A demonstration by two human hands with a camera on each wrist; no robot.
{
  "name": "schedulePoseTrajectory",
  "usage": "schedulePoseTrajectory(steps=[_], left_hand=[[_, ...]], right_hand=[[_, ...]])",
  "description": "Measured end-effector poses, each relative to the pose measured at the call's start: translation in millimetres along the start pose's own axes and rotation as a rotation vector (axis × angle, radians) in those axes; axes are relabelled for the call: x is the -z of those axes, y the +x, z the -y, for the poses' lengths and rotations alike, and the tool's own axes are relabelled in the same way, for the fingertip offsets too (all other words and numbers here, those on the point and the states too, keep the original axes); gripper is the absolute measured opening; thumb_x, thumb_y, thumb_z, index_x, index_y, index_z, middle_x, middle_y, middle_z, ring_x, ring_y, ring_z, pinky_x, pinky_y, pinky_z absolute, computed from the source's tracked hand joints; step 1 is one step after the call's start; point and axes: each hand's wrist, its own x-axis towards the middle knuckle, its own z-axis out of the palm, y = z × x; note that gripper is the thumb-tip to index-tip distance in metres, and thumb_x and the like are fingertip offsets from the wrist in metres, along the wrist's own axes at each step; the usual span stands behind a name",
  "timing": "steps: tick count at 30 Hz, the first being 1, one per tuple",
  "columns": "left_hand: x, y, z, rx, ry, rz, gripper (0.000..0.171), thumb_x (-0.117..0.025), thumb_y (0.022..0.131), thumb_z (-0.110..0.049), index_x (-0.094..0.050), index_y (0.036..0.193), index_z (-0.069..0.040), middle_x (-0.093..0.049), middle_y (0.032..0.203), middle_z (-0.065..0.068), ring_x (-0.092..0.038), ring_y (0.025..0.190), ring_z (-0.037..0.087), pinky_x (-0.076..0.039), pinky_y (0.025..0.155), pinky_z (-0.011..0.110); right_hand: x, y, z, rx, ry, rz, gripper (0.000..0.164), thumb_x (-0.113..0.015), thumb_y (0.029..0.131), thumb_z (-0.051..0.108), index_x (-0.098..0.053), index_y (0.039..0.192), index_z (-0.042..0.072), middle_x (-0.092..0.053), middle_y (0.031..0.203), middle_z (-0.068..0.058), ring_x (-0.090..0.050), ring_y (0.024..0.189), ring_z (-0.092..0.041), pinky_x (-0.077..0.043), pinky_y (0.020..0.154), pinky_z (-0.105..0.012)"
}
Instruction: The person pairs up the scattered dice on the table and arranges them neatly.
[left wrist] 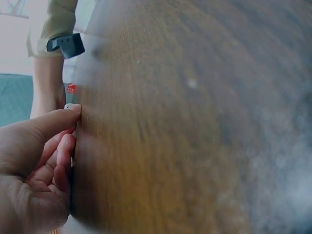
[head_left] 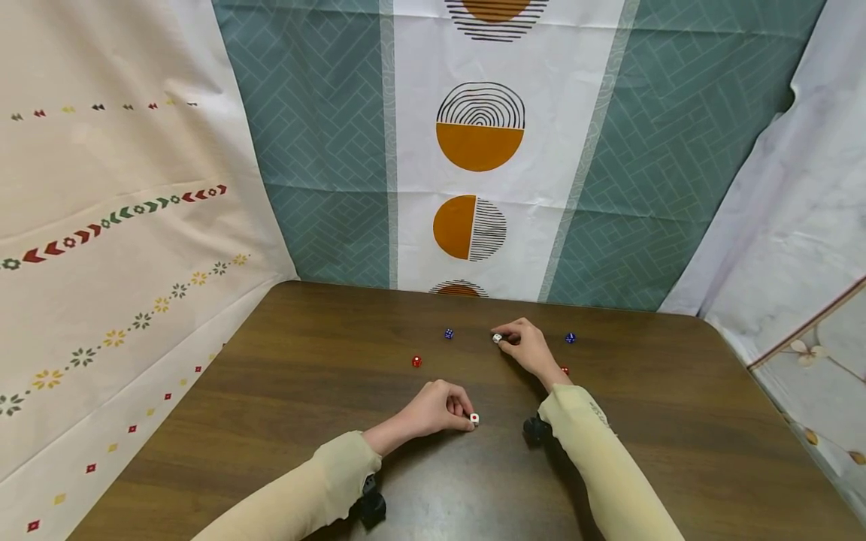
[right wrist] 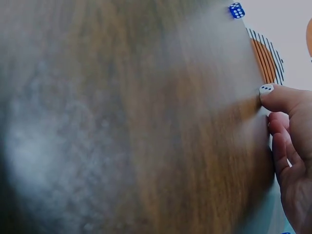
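Observation:
Near the middle of the table, my left hand point(head_left: 438, 409) pinches a small white die point(head_left: 474, 418) with a red pip facing up. In the left wrist view the thumb covers most of that die. Farther back and to the right, my right hand point(head_left: 528, 347) holds a second white die point(head_left: 497, 338) between thumb and fingertips; its dark pips show in the right wrist view, where the die point(right wrist: 266, 88) sits at the thumb tip. Left of the right hand are a blue die point(head_left: 449, 333) and a red die point(head_left: 416, 361).
Right of the right hand lies another blue die point(head_left: 571, 338). A second red die point(head_left: 564, 370) is partly hidden behind the right wrist. The brown wooden table point(head_left: 311, 353) ends at a patterned cloth point(head_left: 325, 150) at the back, with more cloths at both sides.

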Motion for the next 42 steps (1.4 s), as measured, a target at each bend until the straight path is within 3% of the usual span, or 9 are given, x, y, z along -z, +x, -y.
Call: schedulePoseTrajectory(steps=[6,13,19,32,42], left_hand=[[0.3,-0.4,-0.6,0.006,-0.005,0.005,0.009,-0.083,0.078,-0.012,-0.074,0.081,-0.012,-0.059,0.066,-0.006,-0.047,0.055,0.001,-0.040,0.055,0.017],[0.7,-0.2,-1.5,0.006,0.009,0.003,0.009,-0.083,0.078,-0.013,-0.074,0.080,-0.013,-0.060,0.067,-0.005,-0.047,0.056,0.003,-0.040,0.055,0.017],[0.4,0.2,-1.3,0.004,0.005,-0.001,0.010,-0.083,0.078,-0.013,-0.074,0.081,-0.012,-0.061,0.067,-0.004,-0.047,0.056,0.003,-0.040,0.055,0.017],[-1.1,0.7,-0.1,0.009,0.023,0.006,0.009,-0.082,0.079,-0.013,-0.074,0.082,-0.013,-0.059,0.067,-0.006,-0.046,0.056,0.002,-0.039,0.055,0.017],[-1.4,-1.6,-2.5,0.010,0.035,-0.007,0.010,-0.082,0.080,-0.013,-0.073,0.083,-0.012,-0.060,0.069,-0.005,-0.045,0.056,0.001,-0.038,0.055,0.017]], right_hand=[[0.5,-2.3,0.0,-0.014,-0.009,-0.006,0.021,-0.070,0.091,0.012,-0.075,0.112,0.010,-0.061,0.110,-0.014,-0.062,0.095,-0.027,-0.052,0.088,-0.045],[3.0,-6.1,1.0,-0.055,-0.005,0.019,0.017,-0.071,0.091,0.016,-0.075,0.107,0.012,-0.062,0.100,-0.012,-0.053,0.081,-0.018,-0.043,0.073,-0.031],[6.1,-11.9,-1.0,-0.054,0.000,0.056,0.019,-0.073,0.089,0.019,-0.075,0.107,0.013,-0.060,0.093,-0.008,-0.050,0.077,-0.016,-0.041,0.070,-0.028],[6.4,-39.2,1.3,-0.026,0.025,0.106,0.020,-0.076,0.086,0.024,-0.076,0.105,0.018,-0.059,0.086,-0.002,-0.048,0.074,-0.014,-0.039,0.067,-0.027],[4.3,-68.0,17.9,-0.051,0.037,0.097,0.019,-0.078,0.085,0.022,-0.077,0.104,0.019,-0.057,0.080,0.001,-0.047,0.069,-0.011,-0.038,0.063,-0.023]])
